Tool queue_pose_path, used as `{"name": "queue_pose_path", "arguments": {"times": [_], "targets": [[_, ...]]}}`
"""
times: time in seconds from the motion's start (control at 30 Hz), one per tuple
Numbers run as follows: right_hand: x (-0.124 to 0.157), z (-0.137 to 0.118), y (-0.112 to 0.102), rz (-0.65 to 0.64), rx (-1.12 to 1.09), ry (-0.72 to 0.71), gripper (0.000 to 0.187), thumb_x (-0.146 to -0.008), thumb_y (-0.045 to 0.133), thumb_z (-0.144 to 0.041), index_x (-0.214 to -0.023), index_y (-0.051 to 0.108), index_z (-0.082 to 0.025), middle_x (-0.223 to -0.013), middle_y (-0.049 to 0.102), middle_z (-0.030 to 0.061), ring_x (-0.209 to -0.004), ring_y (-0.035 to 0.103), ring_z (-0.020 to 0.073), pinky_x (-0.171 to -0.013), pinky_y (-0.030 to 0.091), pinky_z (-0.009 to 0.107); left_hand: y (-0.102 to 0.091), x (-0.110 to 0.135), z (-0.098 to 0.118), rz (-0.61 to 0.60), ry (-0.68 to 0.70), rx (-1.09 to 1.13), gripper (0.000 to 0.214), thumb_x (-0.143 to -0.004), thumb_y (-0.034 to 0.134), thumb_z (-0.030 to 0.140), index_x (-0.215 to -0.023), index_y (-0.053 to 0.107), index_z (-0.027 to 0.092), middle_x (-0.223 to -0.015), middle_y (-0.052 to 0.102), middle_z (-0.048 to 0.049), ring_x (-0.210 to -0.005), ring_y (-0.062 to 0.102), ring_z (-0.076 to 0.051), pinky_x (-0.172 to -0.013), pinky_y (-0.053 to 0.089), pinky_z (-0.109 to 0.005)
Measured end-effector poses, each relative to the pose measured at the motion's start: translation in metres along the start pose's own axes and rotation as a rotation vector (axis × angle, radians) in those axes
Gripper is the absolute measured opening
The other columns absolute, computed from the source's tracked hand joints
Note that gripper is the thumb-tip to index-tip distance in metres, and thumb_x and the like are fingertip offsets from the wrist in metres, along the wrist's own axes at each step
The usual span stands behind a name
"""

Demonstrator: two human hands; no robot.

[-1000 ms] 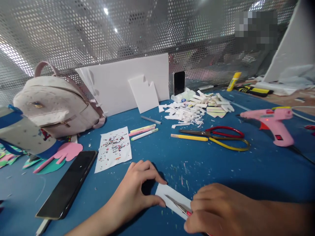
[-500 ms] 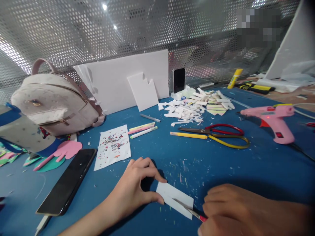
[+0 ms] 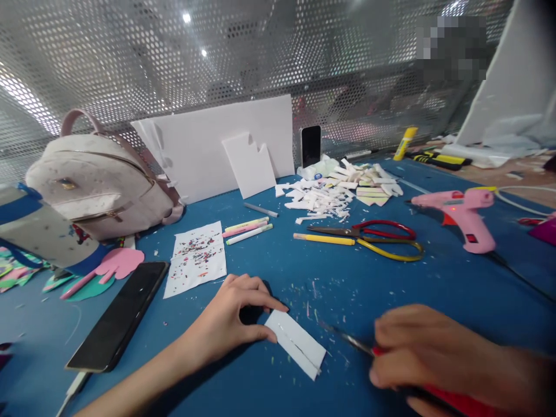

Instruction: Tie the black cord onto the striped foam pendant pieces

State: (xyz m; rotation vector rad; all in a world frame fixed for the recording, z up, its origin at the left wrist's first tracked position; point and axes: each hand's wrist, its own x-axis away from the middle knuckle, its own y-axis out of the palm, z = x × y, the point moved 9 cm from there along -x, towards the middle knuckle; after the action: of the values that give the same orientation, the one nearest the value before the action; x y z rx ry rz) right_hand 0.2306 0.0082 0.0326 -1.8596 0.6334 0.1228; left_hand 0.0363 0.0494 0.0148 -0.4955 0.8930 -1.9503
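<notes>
A small white foam piece (image 3: pixel 297 343) lies flat on the blue table (image 3: pixel 391 284) near the front edge, with a thin cut line along it. My left hand (image 3: pixel 230 315) pins its left end, thumb and forefinger pinched at the edge. My right hand (image 3: pixel 421 353) is closed round a red-handled craft knife (image 3: pixel 351 341), blurred by motion. The blade tip points left and sits just right of the foam piece, off its surface.
A black phone (image 3: pixel 119 315) lies at the left. A speckled paper sheet (image 3: pixel 196 259), marker pens (image 3: pixel 247 229), scissors (image 3: pixel 377 237), foam scraps (image 3: pixel 334 194) and a pink glue gun (image 3: pixel 460 211) lie further back. A backpack (image 3: pixel 95 185) and white foam boards (image 3: pixel 217 145) stand at the rear.
My right hand has drawn the knife rightwards across the foam piece and off its right end, leaving a cut line. My left hand has stayed on the piece.
</notes>
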Motion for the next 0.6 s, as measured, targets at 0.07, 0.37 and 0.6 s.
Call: {"name": "queue_pose_path", "arguments": {"times": [0.07,0.37,0.6], "targets": [[-0.015,0.005,-0.003,-0.026,-0.036,-0.022,0.025,-0.091,0.056,-0.023,-0.115,0.053,-0.027,-0.085,0.068,0.0015,-0.073,0.061,0.0181,-0.066,0.044,0.030,-0.004,0.001,0.001,0.015,0.031,-0.015,0.042,-0.076,0.084,0.021,-0.113,0.071,0.033,-0.092,0.071,0.0019,-0.089,0.062,-0.020,-0.084,0.036,-0.036],[-0.067,0.044,0.026,-0.192,-0.291,0.068,0.077,-0.076,0.082,-0.040,-0.140,0.042,-0.026,-0.140,0.054,0.0084,-0.128,0.051,0.0258,-0.105,0.039,0.035,0.001,0.049,0.052,0.295,0.469,-0.384,0.020,-0.098,0.053,0.015,-0.107,0.071,0.020,-0.104,0.076,-0.0053,-0.090,0.067,-0.020,-0.079,0.053,-0.034],[-0.093,0.055,0.037,-0.260,-0.332,0.023,0.072,-0.075,0.083,-0.039,-0.135,0.049,-0.022,-0.134,0.058,0.0088,-0.126,0.052,0.0258,-0.106,0.038,0.036,0.029,0.067,0.043,0.456,0.596,-0.569,0.039,-0.106,0.038,0.022,-0.104,0.077,0.024,-0.114,0.077,0.0055,-0.111,0.068,-0.015,-0.110,0.045,-0.029]]}}
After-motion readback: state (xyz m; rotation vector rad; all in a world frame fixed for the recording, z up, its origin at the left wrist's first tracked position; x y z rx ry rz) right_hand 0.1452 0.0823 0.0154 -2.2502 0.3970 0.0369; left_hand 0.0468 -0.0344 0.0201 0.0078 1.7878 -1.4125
